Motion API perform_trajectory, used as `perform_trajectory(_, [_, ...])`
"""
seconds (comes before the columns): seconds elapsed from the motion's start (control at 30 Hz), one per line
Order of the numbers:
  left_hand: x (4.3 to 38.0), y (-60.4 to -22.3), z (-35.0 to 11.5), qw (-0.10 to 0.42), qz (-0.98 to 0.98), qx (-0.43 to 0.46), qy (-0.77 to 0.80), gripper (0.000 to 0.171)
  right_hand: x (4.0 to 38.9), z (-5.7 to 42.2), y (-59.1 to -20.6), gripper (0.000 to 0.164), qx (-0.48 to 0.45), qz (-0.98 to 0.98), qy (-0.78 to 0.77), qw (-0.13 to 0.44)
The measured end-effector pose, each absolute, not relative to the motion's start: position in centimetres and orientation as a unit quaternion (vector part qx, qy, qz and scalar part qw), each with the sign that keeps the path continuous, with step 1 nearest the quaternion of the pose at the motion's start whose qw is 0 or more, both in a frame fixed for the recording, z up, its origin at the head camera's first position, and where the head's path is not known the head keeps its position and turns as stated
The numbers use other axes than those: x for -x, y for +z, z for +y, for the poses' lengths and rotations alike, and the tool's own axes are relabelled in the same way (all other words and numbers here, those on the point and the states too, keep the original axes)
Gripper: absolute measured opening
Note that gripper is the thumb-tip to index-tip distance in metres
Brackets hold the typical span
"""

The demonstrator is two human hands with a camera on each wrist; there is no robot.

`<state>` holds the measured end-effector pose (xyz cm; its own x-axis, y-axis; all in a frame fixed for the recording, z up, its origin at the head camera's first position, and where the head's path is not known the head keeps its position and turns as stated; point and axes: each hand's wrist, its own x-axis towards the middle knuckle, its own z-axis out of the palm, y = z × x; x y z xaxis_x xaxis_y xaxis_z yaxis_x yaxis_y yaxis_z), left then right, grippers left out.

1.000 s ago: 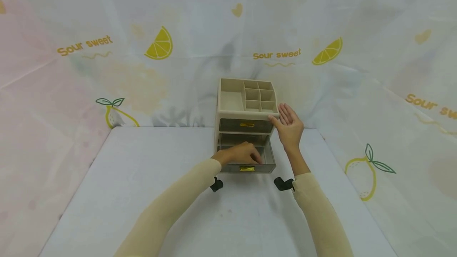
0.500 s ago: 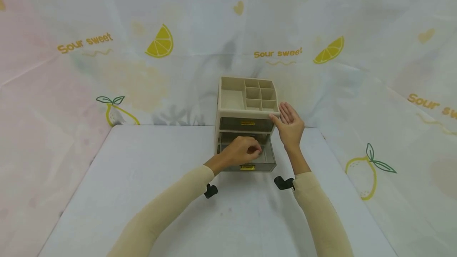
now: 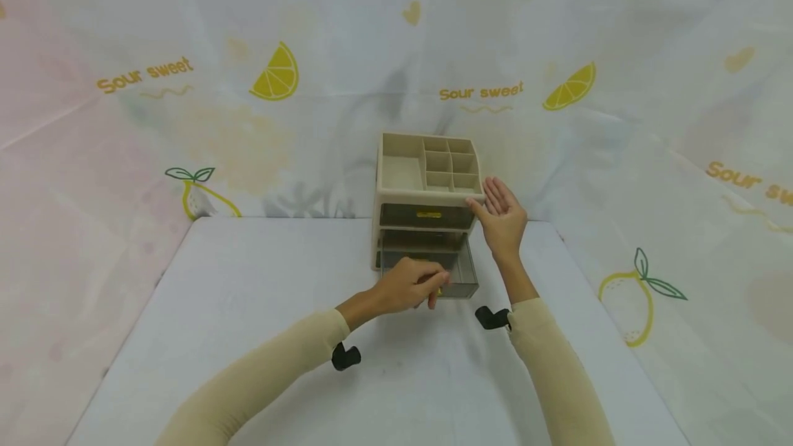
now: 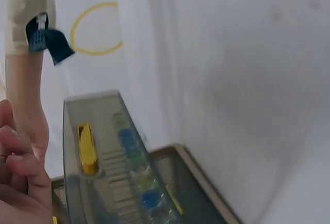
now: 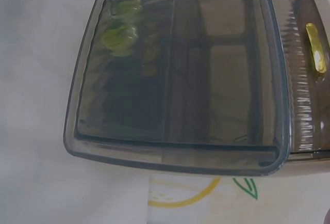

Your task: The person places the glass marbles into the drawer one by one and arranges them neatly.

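Observation:
A beige desktop organizer (image 3: 427,196) stands at the table's back, with a smoky see-through drawer (image 3: 466,288) pulled out below a closed top drawer (image 3: 399,215). My left hand (image 3: 405,285) hovers at this drawer's front, fingers loosely bent, nothing visible in them. The left wrist view shows that hand (image 4: 20,175) beside the drawer's gold handle (image 4: 87,149). Small clear green pieces (image 5: 119,39) and blue pieces (image 4: 150,199) show through the drawer. My right hand (image 3: 504,222) rests against the organizer's right side, fingers extended, thumb at its front top corner.
The organizer's top has an open tray (image 3: 401,172) with several small compartments beside it. A white table (image 3: 279,274) spreads out in front, backed by a lemon-print cloth (image 3: 334,157). Black wrist mounts (image 3: 492,319) stick out under the sleeves.
My left hand has lifted out of the pulled-out drawer and come back toward me, to the front of it. My right hand stays at the organizer's side.

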<state>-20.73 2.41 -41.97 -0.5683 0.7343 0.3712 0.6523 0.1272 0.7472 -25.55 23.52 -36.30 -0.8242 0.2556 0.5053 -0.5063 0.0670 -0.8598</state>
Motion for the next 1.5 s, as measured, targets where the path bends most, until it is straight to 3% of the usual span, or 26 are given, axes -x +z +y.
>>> perform_trajectory(0.27, [18.3, -44.9, 1.3, 0.158, 0.776, -0.425, 0.438, 0.038, 25.5, 23.6, -36.6, 0.067, -0.088, -0.679, 0.67, 0.288])
perform_trajectory(0.63, [17.3, -48.3, 1.7, 0.281, 0.703, -0.283, 0.589, 0.055, 25.4, 23.8, -36.9, 0.067, -0.079, -0.669, 0.683, 0.282])
perform_trajectory(0.87, [17.4, -48.8, 2.2, 0.275, 0.647, -0.248, 0.666, 0.049, 25.3, 23.7, -36.6, 0.066, -0.087, -0.667, 0.681, 0.288])
perform_trajectory(1.5, [17.5, -49.2, 2.8, 0.241, 0.605, -0.209, 0.73, 0.055, 25.6, 23.6, -36.5, 0.066, -0.092, -0.671, 0.675, 0.291])
